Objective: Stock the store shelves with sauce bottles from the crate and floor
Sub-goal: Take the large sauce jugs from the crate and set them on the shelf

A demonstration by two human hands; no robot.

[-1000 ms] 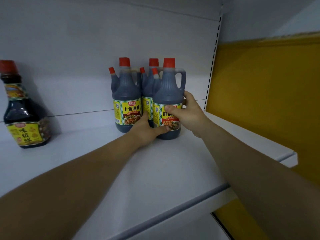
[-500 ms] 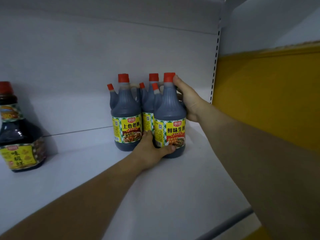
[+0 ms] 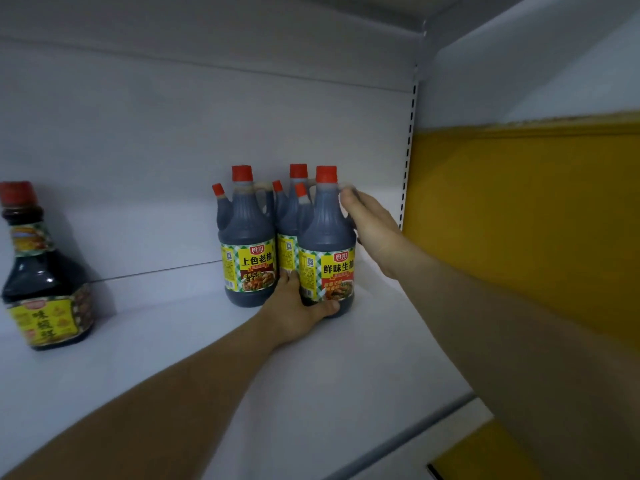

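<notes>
Our left hand (image 3: 296, 308) grips the base of the front sauce bottle (image 3: 327, 237), thumb and fingers curled round it; the bottle stands upright on the white shelf (image 3: 346, 375), just beside a neighbouring bottle (image 3: 247, 237); our right hand (image 3: 372, 226) is at its handle, the fingers blurred, so we cannot tell whether they clasp it.

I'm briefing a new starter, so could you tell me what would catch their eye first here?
Three red-capped dark sauce jugs cluster on the white shelf, the front jug gripped at its base by the left hand, the right hand at its handle. A squat bottle stands alone far left, and a yellow wall fills the right.
</notes>
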